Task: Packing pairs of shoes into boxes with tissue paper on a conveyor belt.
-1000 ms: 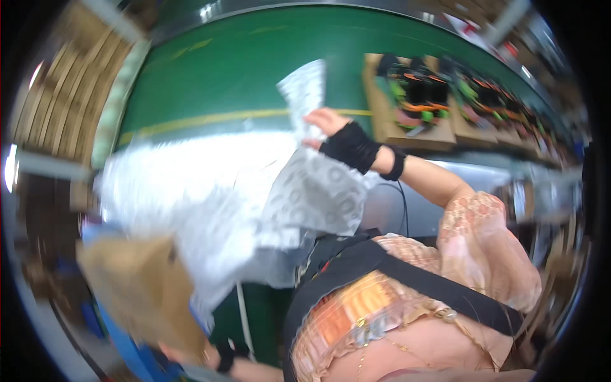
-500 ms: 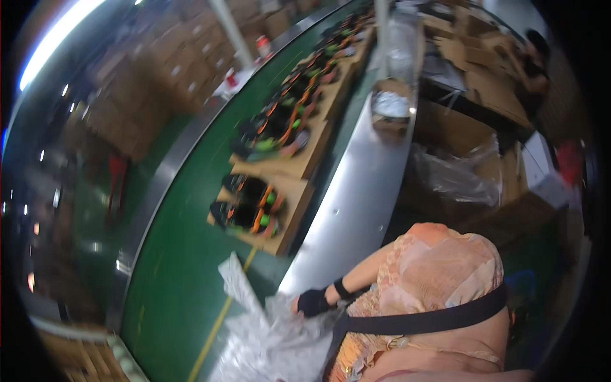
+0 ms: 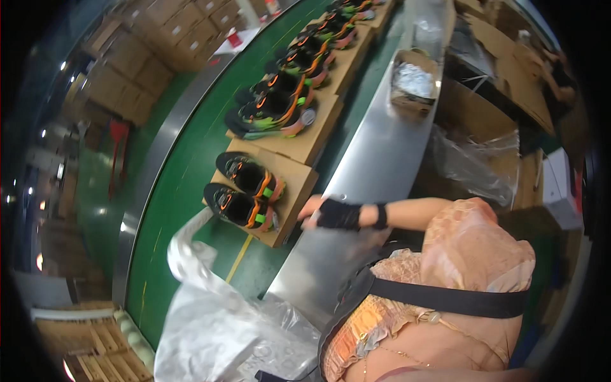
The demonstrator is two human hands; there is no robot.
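Note:
My right hand point(image 3: 334, 214), in a black fingerless glove, reaches left across a steel bench point(image 3: 375, 159). Its fingers curl on the near edge of an open cardboard box point(image 3: 296, 181) on the green conveyor belt point(image 3: 191, 191). A pair of black shoes point(image 3: 245, 191) with orange and green trim lies on that box. A heap of crumpled white wrapping paper point(image 3: 210, 318) sits low at my left, reaching up toward the box. My left hand does not show; the paper and my body cover the lower edge.
More boxes carrying black, orange and green shoes point(image 3: 280, 105) run up the belt. On the bench stands a small carton of crumpled silver paper point(image 3: 412, 83). A clear plastic bag point(image 3: 474, 162) hangs to the right, another person point(image 3: 560, 70) beyond it. Brown cartons point(image 3: 159, 32) stack at far left.
My view has swung from the paper heap toward the belt. My right hand let go of the white paper sheet and moved forward onto the nearest shoe box.

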